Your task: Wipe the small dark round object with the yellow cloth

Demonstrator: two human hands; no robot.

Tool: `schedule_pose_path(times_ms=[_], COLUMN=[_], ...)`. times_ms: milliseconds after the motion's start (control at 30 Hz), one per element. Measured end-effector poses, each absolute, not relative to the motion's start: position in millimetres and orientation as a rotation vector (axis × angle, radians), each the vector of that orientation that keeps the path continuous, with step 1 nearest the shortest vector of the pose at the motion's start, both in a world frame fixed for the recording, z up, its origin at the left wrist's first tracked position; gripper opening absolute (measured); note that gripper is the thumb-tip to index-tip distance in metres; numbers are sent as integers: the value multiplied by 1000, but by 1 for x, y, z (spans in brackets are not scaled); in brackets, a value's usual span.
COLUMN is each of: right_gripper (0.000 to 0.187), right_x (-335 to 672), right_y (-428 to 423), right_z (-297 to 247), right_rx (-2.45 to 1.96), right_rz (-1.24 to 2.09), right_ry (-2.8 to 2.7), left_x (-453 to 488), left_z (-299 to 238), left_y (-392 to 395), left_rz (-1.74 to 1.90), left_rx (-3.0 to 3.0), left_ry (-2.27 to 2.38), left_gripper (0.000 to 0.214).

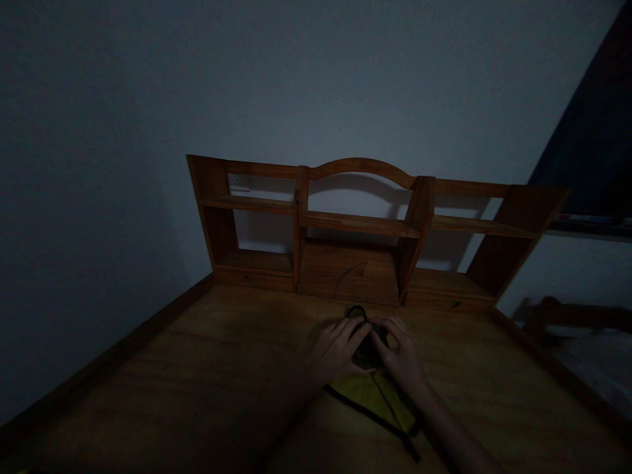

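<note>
My left hand [336, 347] and my right hand [399, 349] meet over the desk, fingers bent and their tips close together. Between them they grip a small black item [366, 355] whose kind the dim light hides. A black loop of cord or strap sticks up just behind the fingers. Beneath the hands lies a yellow-green cloth piece [371, 395] with black edging, perhaps joined to the black item. A black strap end [411, 449] trails from its near corner. The fingertips partly cover what they pinch.
A wooden desk [222, 368] spreads under the hands. Along its back stands a wooden shelf unit [359, 225] with small drawers against a pale wall [316, 79]. A raised edge [113, 355] runs along the left. A dark window or curtain [602, 131] is at the right.
</note>
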State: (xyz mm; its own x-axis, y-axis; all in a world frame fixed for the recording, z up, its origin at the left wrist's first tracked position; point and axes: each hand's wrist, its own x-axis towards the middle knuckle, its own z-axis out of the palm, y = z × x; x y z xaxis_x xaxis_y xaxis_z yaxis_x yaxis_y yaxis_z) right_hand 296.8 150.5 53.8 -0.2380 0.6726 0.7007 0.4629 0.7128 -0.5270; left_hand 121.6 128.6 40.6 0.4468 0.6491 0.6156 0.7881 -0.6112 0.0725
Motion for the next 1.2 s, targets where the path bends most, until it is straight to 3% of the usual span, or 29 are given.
schedule_pose_path(times_ms=[233, 633, 1200], right_gripper=[16, 25, 22], right_x=[297, 299, 299], right_y=[149, 150, 147], right_z=[55, 56, 60], right_rx=[-874, -823, -835], right_rz=[250, 230, 243], right_ry=[-1895, -1918, -1915], left_x=[121, 119, 121], left_z=[38, 42, 37], left_y=[130, 128, 131], left_rz=[-913, -893, -996], left_rx=[-2487, -2477, -2447], left_ry=[-1262, -1216, -1236], left_gripper=[85, 76, 85])
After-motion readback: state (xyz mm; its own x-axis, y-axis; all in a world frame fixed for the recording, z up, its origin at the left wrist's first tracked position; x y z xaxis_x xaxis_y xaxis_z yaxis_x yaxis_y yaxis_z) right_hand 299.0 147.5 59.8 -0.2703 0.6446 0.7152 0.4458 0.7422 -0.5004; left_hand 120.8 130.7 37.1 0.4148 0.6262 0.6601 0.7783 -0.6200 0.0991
